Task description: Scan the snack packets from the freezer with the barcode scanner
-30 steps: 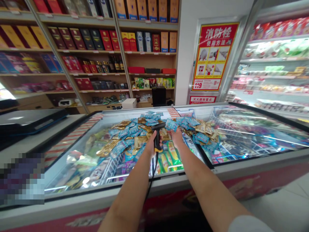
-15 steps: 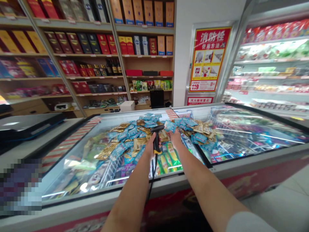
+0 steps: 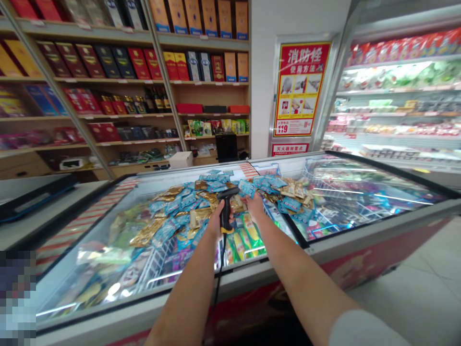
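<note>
My left hand [image 3: 217, 218] is closed around the handle of a black and yellow barcode scanner [image 3: 225, 211], whose head points right. A cable hangs from the handle's base. My right hand [image 3: 255, 205] grips a small blue packet [image 3: 247, 188] just right of the scanner head, its printed face toward me. Beneath and around both hands, many blue packets [image 3: 173, 206] and gold packets [image 3: 146, 232] lie heaped on the freezer's glass top [image 3: 273, 250]. A second cluster of blue and beige packets [image 3: 293, 192] lies to the right.
The chest freezer [image 3: 342, 254] spans the view, with frozen goods under its glass. Wooden shelves [image 3: 118, 84] of boxed goods stand behind. A red fire hydrant poster [image 3: 302, 89] hangs on the wall. A lit display fridge [image 3: 399, 96] is at right, a counter [image 3: 90, 197] at left.
The whole view has shifted slightly, so the scene sits further left. My left hand still holds the scanner and my right hand still holds the blue packet in front of it.
</note>
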A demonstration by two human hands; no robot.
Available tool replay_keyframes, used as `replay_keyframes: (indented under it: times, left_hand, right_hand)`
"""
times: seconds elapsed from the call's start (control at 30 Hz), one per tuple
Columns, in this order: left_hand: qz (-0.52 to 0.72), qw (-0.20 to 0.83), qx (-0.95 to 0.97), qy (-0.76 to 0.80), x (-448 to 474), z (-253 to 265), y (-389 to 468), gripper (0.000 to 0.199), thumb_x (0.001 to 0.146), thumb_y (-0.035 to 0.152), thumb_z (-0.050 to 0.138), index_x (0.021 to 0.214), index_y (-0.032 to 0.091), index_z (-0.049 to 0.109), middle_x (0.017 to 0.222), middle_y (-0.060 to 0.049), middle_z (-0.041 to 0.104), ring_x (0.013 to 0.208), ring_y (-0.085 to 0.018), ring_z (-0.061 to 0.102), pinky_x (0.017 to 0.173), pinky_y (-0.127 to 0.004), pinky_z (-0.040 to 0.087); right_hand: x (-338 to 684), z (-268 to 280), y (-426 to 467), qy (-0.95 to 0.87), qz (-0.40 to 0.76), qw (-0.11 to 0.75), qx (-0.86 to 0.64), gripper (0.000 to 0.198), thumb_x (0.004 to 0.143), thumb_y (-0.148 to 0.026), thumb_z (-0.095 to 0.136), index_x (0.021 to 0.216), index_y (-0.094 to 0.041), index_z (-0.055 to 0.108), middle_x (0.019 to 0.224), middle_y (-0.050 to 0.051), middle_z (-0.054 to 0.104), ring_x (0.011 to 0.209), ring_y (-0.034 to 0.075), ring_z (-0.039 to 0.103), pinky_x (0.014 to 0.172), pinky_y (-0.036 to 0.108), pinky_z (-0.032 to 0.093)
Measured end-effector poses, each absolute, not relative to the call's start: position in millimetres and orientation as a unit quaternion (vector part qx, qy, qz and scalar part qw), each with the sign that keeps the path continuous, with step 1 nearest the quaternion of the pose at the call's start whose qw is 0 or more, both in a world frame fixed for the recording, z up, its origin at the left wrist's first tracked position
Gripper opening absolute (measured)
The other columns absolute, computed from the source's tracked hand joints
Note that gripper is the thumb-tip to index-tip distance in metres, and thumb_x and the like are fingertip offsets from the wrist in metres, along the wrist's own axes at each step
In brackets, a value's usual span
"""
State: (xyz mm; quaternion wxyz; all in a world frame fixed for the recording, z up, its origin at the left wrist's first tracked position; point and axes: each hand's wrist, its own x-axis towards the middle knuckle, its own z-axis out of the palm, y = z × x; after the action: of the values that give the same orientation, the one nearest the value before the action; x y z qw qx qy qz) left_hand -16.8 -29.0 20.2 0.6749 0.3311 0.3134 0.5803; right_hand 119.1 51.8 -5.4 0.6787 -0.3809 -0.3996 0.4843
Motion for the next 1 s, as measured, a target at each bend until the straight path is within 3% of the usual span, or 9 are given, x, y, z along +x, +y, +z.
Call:
replay_keyframes:
  times: [0.2,0.43,0.63,0.8,1.0]
  left_hand:
    - [0.588,0.668,0.325,0.321,-17,23,-30,0.040,0.072,0.050,0.064,0.083,0.012,0.061,0.067,-0.004,0.061,0.047,-0.007,0.051,0.039,-0.017,0.036]
    - [0.593,0.668,0.321,0.316,-16,26,-30,0.036,0.076,0.046,0.062,0.088,0.012,0.060,0.068,-0.004,0.061,0.048,-0.008,0.050,0.040,-0.017,0.038]
    - [0.588,0.672,0.312,0.324,-16,27,-29,0.037,0.076,0.047,0.061,0.090,0.013,0.060,0.069,-0.004,0.061,0.047,-0.008,0.050,0.038,-0.017,0.037]
    - [0.596,0.672,0.319,0.304,-15,28,-32,0.038,0.076,0.046,0.062,0.093,0.012,0.061,0.070,-0.004,0.061,0.049,-0.007,0.051,0.040,-0.017,0.038]
    - [0.593,0.674,0.315,0.309,-16,23,-30,0.041,0.075,0.048,0.062,0.093,0.012,0.062,0.070,-0.005,0.062,0.048,-0.008,0.050,0.039,-0.017,0.037]
  right_hand:
    - [117,-4,52,-0.396,0.491,0.681,-0.372,0.021,0.068,-0.026,0.060,0.087,-0.020,0.051,0.062,-0.004,0.063,0.059,0.015,0.063,0.056,0.027,0.051]
    - [130,4,47,-0.285,0.502,0.750,-0.322,0.027,0.067,-0.030,0.064,0.086,-0.021,0.047,0.070,-0.004,0.063,0.067,0.017,0.067,0.060,0.028,0.054]
    - [163,21,50,-0.193,0.470,0.799,-0.322,0.021,0.077,-0.038,0.054,0.086,-0.022,0.044,0.076,0.001,0.065,0.071,0.016,0.068,0.065,0.030,0.056]
    - [174,30,53,-0.184,0.509,0.793,-0.281,0.012,0.083,-0.033,0.045,0.088,-0.022,0.045,0.091,0.004,0.066,0.079,0.015,0.068,0.078,0.035,0.056]
    - [184,30,64,-0.166,0.513,0.796,-0.273,0.008,0.084,-0.028,0.050,0.086,-0.020,0.049,0.088,0.004,0.067,0.078,0.014,0.068,0.078,0.033,0.057]
